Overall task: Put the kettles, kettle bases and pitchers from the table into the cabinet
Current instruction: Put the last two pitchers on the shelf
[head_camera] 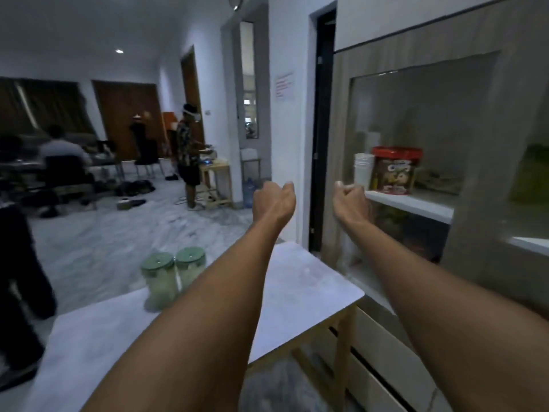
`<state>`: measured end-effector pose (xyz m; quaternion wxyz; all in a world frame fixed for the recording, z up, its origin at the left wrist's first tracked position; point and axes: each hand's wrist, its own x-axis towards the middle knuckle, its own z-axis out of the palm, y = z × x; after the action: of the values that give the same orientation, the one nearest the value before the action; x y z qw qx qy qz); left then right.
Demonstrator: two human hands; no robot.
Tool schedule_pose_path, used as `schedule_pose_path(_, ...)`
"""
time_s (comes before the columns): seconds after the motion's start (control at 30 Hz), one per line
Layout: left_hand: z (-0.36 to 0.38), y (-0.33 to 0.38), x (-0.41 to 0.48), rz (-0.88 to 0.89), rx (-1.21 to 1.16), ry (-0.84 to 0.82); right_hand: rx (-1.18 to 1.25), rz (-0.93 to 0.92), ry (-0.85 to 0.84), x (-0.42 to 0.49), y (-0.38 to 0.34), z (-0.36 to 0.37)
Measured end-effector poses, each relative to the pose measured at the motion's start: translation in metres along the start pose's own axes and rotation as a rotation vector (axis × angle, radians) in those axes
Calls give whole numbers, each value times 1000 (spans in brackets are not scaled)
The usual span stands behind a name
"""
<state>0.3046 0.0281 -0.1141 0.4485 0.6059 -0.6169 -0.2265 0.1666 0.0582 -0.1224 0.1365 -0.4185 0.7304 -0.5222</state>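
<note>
Both my arms reach forward over the white table (312,281). My left hand (274,200) is curled into a loose fist in the air, with nothing in it. My right hand (350,200) is also closed, up against the left edge of the glass-fronted cabinet (481,120); whether it grips the door edge I cannot tell. Two clear pitchers with green lids (173,275) stand side by side on the table's far left part. No kettle or kettle base shows in the head view.
Inside the cabinet a white shelf (416,203) carries stacked white cups (363,171) and a red-lidded snack tub (396,171). White drawers (383,367) lie below. A dark doorway (322,129) is left of the cabinet. People stand and sit in the room at left.
</note>
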Motion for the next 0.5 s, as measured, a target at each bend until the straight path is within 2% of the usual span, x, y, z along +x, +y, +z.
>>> schedule_pose_path(0.13, -111, -90, 17, -161, 71, 120, 19, -31, -204, -67, -45, 113)
schedule_pose_path(0.23, -159, -147, 25, -261, 76, 155, 0, -42, -302, -103, -70, 173)
schedule_pose_path(0.37, -190, -203, 35, -377, 68, 178, -27, -48, -419, -129, -81, 236)
schedule_pose_path(0.5, -189, -244, 53, -446, 66, 156, -71, -11, -502, -130, -68, 290)
